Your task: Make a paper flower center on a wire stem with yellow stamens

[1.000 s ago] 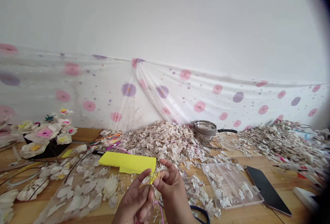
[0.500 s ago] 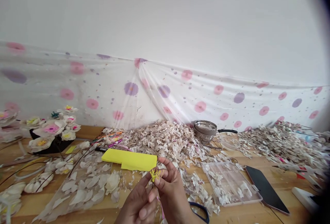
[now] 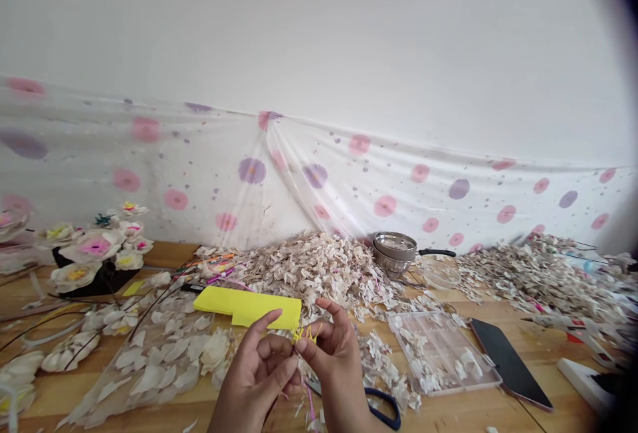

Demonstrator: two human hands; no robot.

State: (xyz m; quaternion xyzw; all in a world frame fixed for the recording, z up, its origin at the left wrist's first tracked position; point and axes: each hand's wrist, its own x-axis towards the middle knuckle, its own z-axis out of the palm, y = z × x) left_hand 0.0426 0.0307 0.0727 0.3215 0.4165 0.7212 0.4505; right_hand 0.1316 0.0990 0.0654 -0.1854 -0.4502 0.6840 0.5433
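My left hand (image 3: 264,373) is closed in a pinch, thumb against a finger, on the thin dark stem just below a yellow fringed flower centre (image 3: 298,335). Its index finger is raised and apart. From the other side, my right hand (image 3: 336,356) pinches the yellow fringe between thumb and fingers, some strands showing above the thumb. Just behind my fingertips lies a folded yellow sheet (image 3: 249,303). Dark-handled scissors (image 3: 391,413) rest on the table beside my right wrist, partly hidden by it. A pink-purple strip (image 3: 310,403) shows between my wrists.
A big heap of pale petals (image 3: 309,260) lies at the back, with stacked metal bowls (image 3: 395,250) beside it. Right are a clear plastic box (image 3: 443,353), a dark phone (image 3: 511,363) and a glue gun (image 3: 573,330). Finished white flowers (image 3: 94,247) stand left.
My left hand has turned and shifted left and down, its index finger now lifted. My right fingers now cover more of the yellow fringe. The view has shifted slightly.
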